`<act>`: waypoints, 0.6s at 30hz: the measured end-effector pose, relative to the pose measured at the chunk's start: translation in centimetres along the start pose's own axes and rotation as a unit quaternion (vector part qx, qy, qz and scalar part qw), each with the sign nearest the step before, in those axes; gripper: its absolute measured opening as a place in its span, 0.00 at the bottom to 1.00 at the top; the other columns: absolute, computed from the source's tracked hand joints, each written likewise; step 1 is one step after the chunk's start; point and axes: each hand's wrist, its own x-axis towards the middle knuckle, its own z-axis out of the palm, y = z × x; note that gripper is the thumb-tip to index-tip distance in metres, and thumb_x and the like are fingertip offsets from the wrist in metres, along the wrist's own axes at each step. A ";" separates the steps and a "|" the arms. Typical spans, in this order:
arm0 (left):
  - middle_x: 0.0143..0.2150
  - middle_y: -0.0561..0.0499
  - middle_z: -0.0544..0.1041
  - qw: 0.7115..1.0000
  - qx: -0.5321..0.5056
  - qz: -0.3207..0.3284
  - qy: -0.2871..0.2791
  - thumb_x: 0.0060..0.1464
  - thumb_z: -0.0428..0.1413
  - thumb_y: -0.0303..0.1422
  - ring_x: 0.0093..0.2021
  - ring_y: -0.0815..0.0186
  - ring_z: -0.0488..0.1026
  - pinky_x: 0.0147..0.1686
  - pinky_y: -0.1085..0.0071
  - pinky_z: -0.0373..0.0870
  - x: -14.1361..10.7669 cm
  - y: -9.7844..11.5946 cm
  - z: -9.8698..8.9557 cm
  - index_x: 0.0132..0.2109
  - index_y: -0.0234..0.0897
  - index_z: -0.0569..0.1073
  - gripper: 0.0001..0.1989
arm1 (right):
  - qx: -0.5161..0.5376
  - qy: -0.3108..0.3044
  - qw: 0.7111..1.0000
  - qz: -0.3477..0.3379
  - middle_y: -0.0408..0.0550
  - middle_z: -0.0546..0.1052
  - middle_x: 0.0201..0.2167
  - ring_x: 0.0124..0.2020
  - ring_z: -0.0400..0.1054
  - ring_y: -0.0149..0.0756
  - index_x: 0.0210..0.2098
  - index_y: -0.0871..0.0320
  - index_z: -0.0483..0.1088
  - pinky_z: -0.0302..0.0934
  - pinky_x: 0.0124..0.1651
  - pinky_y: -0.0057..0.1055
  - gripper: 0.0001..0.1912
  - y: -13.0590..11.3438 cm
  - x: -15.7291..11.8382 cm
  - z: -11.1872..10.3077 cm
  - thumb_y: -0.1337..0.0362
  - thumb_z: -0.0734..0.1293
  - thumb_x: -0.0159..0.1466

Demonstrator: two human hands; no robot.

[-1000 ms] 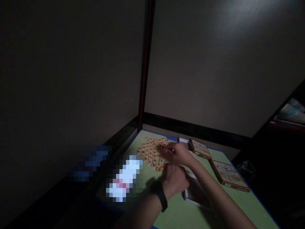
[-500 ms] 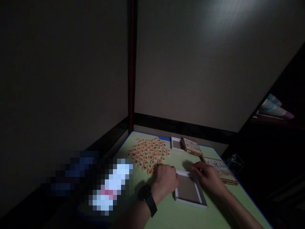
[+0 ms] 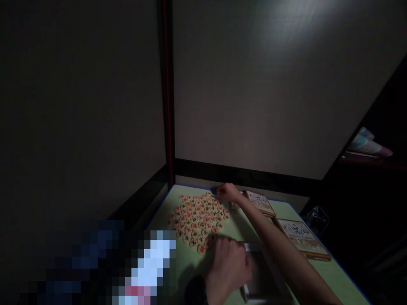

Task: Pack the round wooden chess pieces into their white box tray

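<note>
Many round Chinese chess pieces [image 3: 200,216] with red and black characters lie in one flat layer on the green table. My left hand [image 3: 229,262], wearing a dark watch, is curled closed at the near edge of these pieces, beside an open shallow box [image 3: 251,246]. Its fingertips are hidden beneath it. Stretched to the far right edge of the pieces is my right hand [image 3: 229,192], its fingers bent together; whether a piece sits between them is too small to tell. My right forearm passes over the right side of the open box.
A second open tray [image 3: 234,206] is partly covered by my right arm. Against it lies a printed box lid [image 3: 259,202], with another printed lid [image 3: 302,237] by the table's right edge. The green table [image 3: 282,206] meets a wall behind. A blurred bright patch covers the lower left.
My right hand has moved from beside the near box to the far edge of the pieces. The view has shifted slightly; my left hand stays by the near pieces.
</note>
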 end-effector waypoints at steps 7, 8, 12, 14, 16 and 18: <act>0.45 0.35 0.77 0.998 -0.042 0.009 -0.042 0.56 0.48 0.35 0.50 0.47 0.72 0.55 0.49 0.63 0.0 0.0 1.5 0.49 0.29 0.75 0.20 | -0.001 -0.031 0.998 -0.049 0.46 0.81 0.30 0.33 0.72 0.33 0.34 0.61 0.80 0.58 0.34 0.23 0.17 -2.5 2.7 1.0 0.77 0.62 0.52; 0.46 0.35 0.77 0.998 -0.046 0.008 -0.044 0.55 0.48 0.34 0.51 0.47 0.72 0.55 0.49 0.63 0.1 0.0 1.5 0.50 0.29 0.75 0.20 | -0.001 -0.036 0.998 -0.057 0.46 0.81 0.30 0.32 0.72 0.33 0.34 0.61 0.80 0.58 0.34 0.23 0.17 -2.9 2.8 1.0 0.77 0.62 0.52; 0.45 0.34 0.77 0.997 -0.058 0.007 -0.047 0.55 0.49 0.33 0.49 0.47 0.72 0.52 0.50 0.64 0.3 -0.2 1.2 0.49 0.29 0.75 0.19 | -0.006 -0.054 0.995 -0.081 0.44 0.81 0.29 0.32 0.73 0.32 0.35 0.60 0.80 0.59 0.34 0.22 0.17 -4.2 3.1 1.1 0.77 0.62 0.52; 0.45 0.34 0.78 0.997 -0.060 0.006 -0.046 0.55 0.49 0.32 0.50 0.47 0.72 0.53 0.50 0.64 0.3 -0.2 1.1 0.49 0.29 0.76 0.19 | -0.016 -0.062 0.994 -0.090 0.44 0.82 0.31 0.33 0.74 0.32 0.36 0.60 0.80 0.60 0.35 0.22 0.17 -4.9 3.1 1.2 0.77 0.63 0.52; 0.45 0.34 0.78 0.997 -0.062 0.009 -0.049 0.55 0.49 0.32 0.50 0.47 0.72 0.54 0.50 0.63 0.3 -0.2 1.1 0.48 0.28 0.77 0.19 | -0.031 -0.072 0.992 -0.098 0.44 0.82 0.33 0.35 0.74 0.32 0.38 0.59 0.80 0.60 0.36 0.22 0.17 -5.7 3.1 1.5 0.75 0.63 0.54; 0.45 0.33 0.78 0.996 -0.062 0.013 -0.055 0.55 0.49 0.31 0.50 0.47 0.72 0.55 0.49 0.62 0.3 -0.2 1.2 0.47 0.28 0.78 0.19 | -0.051 -0.081 0.990 -0.104 0.45 0.83 0.36 0.37 0.75 0.33 0.40 0.57 0.80 0.61 0.38 0.22 0.16 -6.6 2.9 1.8 0.73 0.65 0.56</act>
